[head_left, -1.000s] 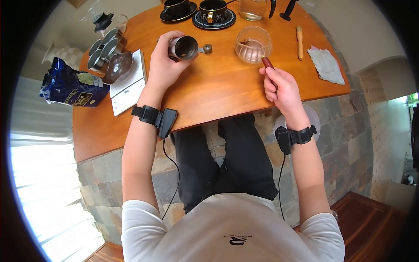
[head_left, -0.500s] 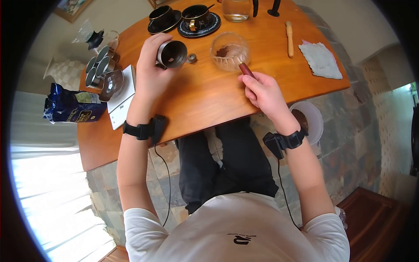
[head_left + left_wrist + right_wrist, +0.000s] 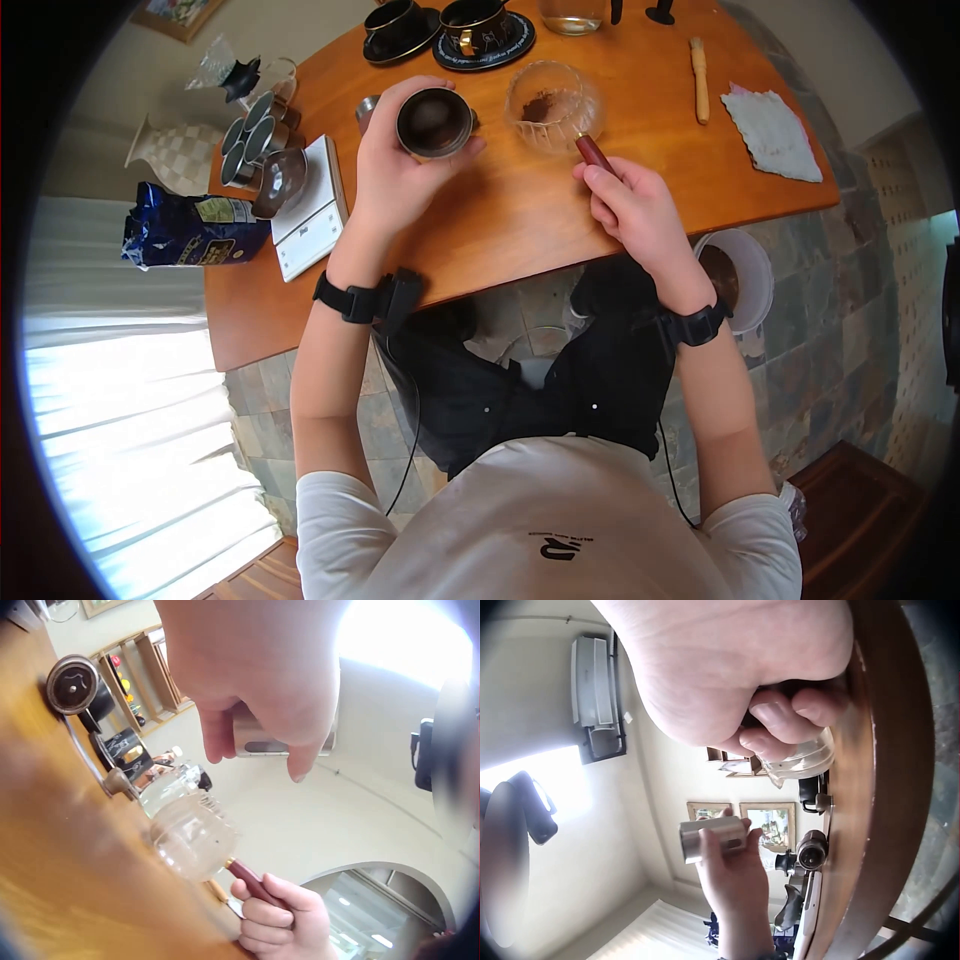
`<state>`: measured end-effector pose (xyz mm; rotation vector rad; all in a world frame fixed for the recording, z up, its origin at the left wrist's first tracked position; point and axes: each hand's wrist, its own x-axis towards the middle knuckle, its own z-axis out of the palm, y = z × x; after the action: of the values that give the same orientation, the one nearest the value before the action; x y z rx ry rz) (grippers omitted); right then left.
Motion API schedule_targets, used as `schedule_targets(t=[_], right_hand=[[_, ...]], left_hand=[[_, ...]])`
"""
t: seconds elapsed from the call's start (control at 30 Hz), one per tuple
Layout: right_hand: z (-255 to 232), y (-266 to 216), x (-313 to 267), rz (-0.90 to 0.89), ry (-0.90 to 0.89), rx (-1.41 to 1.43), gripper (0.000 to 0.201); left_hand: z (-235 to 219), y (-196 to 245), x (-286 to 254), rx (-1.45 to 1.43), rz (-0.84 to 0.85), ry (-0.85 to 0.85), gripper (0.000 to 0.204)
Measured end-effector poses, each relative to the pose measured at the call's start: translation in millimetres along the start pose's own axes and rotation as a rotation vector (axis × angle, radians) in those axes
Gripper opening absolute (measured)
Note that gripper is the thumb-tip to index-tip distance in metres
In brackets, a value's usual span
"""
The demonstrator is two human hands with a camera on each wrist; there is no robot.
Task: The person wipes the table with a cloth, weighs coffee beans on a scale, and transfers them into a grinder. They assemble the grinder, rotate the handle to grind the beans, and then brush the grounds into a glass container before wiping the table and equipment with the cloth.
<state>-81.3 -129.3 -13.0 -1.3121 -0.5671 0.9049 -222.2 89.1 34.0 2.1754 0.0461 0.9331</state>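
My left hand (image 3: pixel 400 175) grips a metal cylinder (image 3: pixel 436 122) above the table, its dark round opening facing the head camera. The cylinder (image 3: pixel 703 838) lies nearly sideways in the right wrist view. My right hand (image 3: pixel 640 215) holds the dark red handle (image 3: pixel 592 152) of a ribbed clear glass vessel (image 3: pixel 560 128), fingers curled round it. Brown grounds (image 3: pixel 537 107) lie inside the vessel. Cylinder and vessel are apart, side by side. A crank lid (image 3: pixel 73 685) rests on the table, mostly hidden behind my left hand in the head view.
Black cups on saucers (image 3: pixel 484 52) and a glass pot (image 3: pixel 571 14) stand at the back. Rightward are a wooden-handled brush (image 3: pixel 699 85) and a cloth (image 3: pixel 771 135). On the left are metal cups (image 3: pixel 262 137), a white scale (image 3: pixel 312 225) and a blue bag (image 3: pixel 195 228).
My left hand has moved right past the crank lid with the cylinder, whose opening now faces the head camera more. My right hand still holds the handle. The head view has shifted.
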Motion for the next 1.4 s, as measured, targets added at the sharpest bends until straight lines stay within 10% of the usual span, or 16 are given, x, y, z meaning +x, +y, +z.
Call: schedule_targets(t=[0.73, 0.93, 1.4], right_hand=[[-7.7, 11.6, 6.1, -0.047, -0.041, 0.032, 0.030], [-6.4, 11.1, 4.9, -0.009, 0.003, 0.019, 0.026], [-6.9, 10.7, 7.0, -0.024, -0.012, 0.051, 0.031]], left_hand=[[36.4, 16.2, 67.0, 1.165, 0.322, -0.290, 0.049], [38.0, 3.6, 74.4, 1.300, 0.726, -0.247, 0.046], [41.3, 6.6, 77.5, 1.400, 0.859, -0.296, 0.041]])
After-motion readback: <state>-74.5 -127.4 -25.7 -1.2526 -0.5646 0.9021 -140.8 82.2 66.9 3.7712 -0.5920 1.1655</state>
